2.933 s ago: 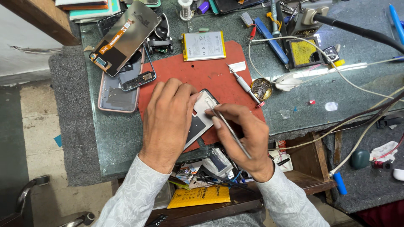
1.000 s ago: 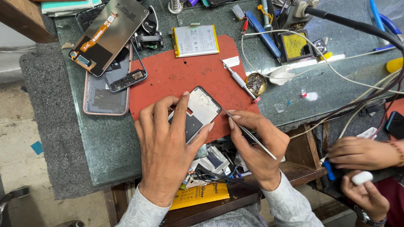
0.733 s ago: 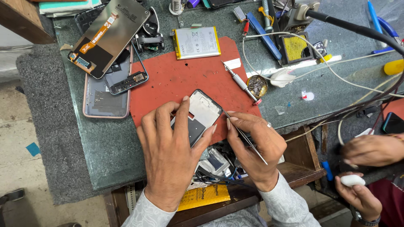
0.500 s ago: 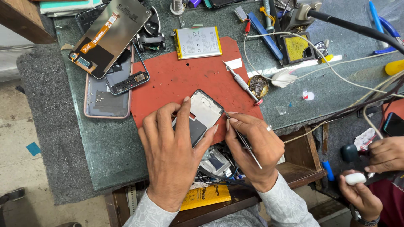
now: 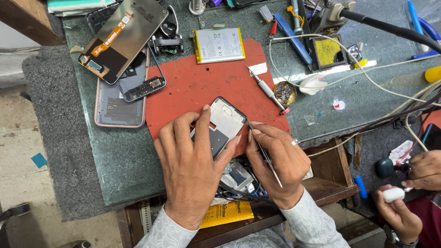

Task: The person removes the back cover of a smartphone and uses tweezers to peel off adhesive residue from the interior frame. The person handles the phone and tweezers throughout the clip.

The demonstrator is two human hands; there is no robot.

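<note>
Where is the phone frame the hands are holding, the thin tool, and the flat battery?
phone frame (image 5: 225, 121), head view, on its pale inner plate.
thin tool (image 5: 266, 156), head view, on its shaft in the right hand (image 5: 280, 163).
flat battery (image 5: 218, 45), head view, on its middle.

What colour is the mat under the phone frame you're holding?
Brick red, the mat under the phone frame; clearest in the head view.
</note>
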